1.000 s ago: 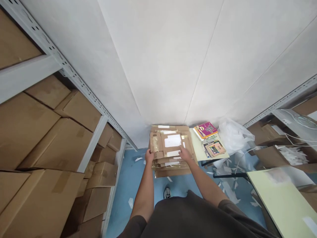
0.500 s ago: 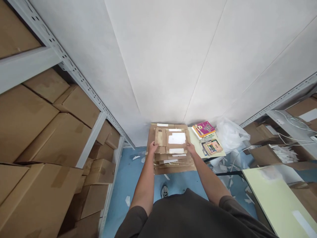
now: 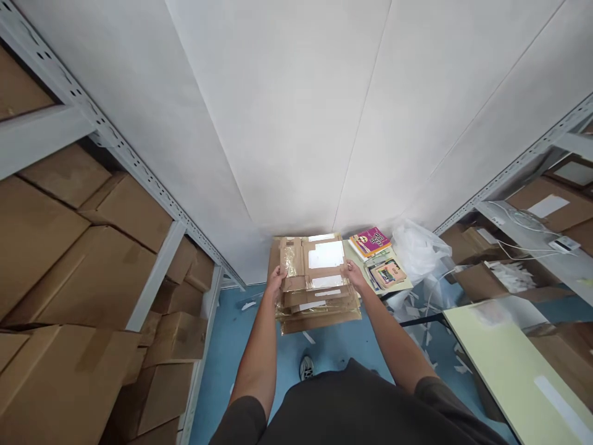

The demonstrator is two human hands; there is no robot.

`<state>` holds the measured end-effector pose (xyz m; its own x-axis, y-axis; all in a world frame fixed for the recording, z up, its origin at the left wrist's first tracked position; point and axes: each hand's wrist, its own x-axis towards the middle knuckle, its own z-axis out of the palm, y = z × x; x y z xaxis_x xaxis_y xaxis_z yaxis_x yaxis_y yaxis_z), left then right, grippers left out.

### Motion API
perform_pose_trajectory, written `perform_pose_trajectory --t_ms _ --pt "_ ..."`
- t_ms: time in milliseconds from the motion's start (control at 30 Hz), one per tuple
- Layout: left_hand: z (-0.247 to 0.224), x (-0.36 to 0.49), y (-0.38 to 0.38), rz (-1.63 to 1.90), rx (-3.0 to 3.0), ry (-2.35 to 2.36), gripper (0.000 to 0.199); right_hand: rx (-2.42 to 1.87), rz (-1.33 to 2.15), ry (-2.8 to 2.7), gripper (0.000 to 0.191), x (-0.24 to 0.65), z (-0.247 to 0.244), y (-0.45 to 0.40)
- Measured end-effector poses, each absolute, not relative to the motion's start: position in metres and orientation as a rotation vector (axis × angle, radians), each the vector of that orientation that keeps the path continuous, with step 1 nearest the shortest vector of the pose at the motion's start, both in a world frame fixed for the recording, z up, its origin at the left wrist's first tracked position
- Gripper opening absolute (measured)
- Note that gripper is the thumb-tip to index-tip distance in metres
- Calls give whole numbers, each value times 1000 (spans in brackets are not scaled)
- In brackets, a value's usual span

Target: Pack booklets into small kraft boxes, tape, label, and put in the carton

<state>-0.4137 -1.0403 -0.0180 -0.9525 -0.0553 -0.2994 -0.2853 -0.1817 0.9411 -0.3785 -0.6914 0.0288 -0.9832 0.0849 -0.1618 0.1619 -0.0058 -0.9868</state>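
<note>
1. Gripping the top flattened carton [image 3: 306,266] at opposite edges, the two hands work as a pair; spreading the hold this way probably keeps a wide, bendable sheet level.
2. The left hand [image 3: 275,280] sits at the carton's nine o'clock; its fingers look clamped on the edge, though the tips are too small and hidden to make out.
3. The right hand [image 3: 354,275] answers at three o'clock, its fingers seemingly closed on the other edge; both forearms reach up from six o'clock, so the body stands square to the load.
4. The carton lies directly over a cardboard stack [image 3: 319,322]; whether it rests there or is slightly raised, I cannot tell; lower sheets jut out toward six o'clock, and flat layering presumably saves room.
5. A white label [image 3: 325,254] faces up on the carton, clear of both hands, perhaps only because the grip is at the sides.
6. At two to three o'clock, a purple book [image 3: 372,241] and smaller booklets [image 3: 389,275] lie on a pale table [image 3: 407,285], likely set aside to leave the cardboard its own space; beyond them slumps a plastic bag [image 3: 419,250].
7. At nine o'clock, brown boxes [image 3: 111,266] fill a shelf, packed closely, presumably for storage.
</note>
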Motion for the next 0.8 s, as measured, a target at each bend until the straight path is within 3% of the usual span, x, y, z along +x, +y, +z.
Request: perform_pose_trajectory --t_ms 167,367,467,800 --pt "8 -430 -1024 2219 -194 1875 73 344 -2219 2128 70 -371 40 -652" --pt "58 -455 -953 1992 87 1915 84 431 -2231 2121 58 -334 67 -563" --pt "89 -465 -888 1945 220 1884 90 469 -2339 2093 58 -305 85 -507" --pt "166 -433 -607 1716 645 1723 80 824 -2432 2200 52 -156 145 -295"
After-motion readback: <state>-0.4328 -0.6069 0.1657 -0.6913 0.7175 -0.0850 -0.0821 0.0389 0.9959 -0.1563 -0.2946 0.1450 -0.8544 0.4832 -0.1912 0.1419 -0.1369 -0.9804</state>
